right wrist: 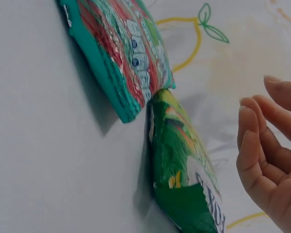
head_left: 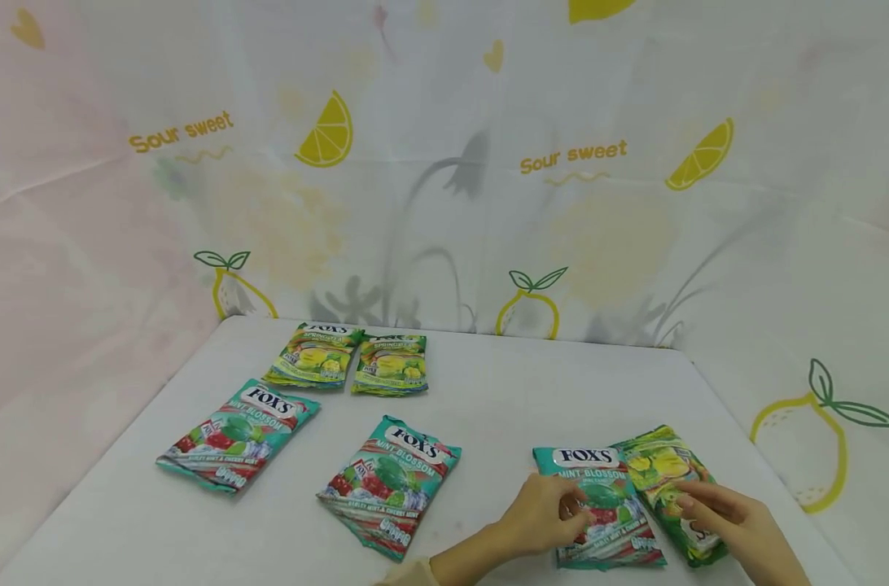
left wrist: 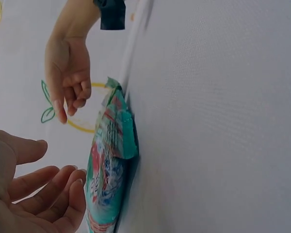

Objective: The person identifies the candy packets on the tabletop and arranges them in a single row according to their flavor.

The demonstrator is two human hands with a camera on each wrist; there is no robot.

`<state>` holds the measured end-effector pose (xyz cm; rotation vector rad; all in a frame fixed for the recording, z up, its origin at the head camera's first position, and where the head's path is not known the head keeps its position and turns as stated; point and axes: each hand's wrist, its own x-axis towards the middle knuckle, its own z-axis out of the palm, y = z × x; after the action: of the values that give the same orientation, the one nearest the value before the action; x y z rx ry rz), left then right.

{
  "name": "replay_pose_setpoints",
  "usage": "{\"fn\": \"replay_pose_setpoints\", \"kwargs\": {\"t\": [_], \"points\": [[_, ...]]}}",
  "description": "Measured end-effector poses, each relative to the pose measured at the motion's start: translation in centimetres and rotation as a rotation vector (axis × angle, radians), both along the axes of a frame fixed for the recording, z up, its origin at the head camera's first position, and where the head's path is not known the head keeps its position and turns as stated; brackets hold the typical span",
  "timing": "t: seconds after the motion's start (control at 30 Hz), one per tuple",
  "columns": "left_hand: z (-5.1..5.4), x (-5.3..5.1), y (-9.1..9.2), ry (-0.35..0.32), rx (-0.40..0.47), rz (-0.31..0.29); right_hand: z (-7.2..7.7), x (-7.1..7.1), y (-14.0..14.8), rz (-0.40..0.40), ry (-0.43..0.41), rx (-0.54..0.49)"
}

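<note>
Above the teal Fox's Mint Blossom candy bag (head_left: 602,521) at the front right hovers my left hand (head_left: 540,517), its fingers loosely bent. The left wrist view shows a gap between that hand's thumb and fingers, with the teal bag (left wrist: 106,174) beside the fingertips. My right hand (head_left: 737,521) is over a green-and-yellow Fox's candy bag (head_left: 667,472), which lies tilted against the teal one, its lettering upside down. In the right wrist view the right hand (right wrist: 271,150) stands apart from the green bag (right wrist: 184,165), holding nothing.
Two more teal Mint Blossom bags, one at left (head_left: 239,439) and one nearer the middle (head_left: 389,488), lie on the white table (head_left: 481,391). Behind them are two yellow-green Spring Tea bags, the left one (head_left: 316,358) touching or nearly touching the right one (head_left: 391,366). A lemon-printed cloth (head_left: 430,163) hangs behind.
</note>
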<state>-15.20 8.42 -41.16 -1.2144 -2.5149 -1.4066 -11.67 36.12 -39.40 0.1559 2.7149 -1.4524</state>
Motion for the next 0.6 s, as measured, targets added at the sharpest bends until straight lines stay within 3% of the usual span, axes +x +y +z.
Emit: {"fn": "replay_pose_setpoints", "kwargs": {"t": [0.2,0.43,0.6], "points": [[0.0,0.3,1.7,0.077,-0.026,-0.016,0.0,0.2,2.3,-0.106,-0.142,0.008],[-0.1,1.0,3.8,-0.008,0.013,-0.094,-0.4,0.2,5.0,-0.217,-0.24,0.04],[-0.3,1.1,5.1,0.006,0.002,-0.117,-0.9,0.3,6.2,-0.279,-0.231,0.097]]}}
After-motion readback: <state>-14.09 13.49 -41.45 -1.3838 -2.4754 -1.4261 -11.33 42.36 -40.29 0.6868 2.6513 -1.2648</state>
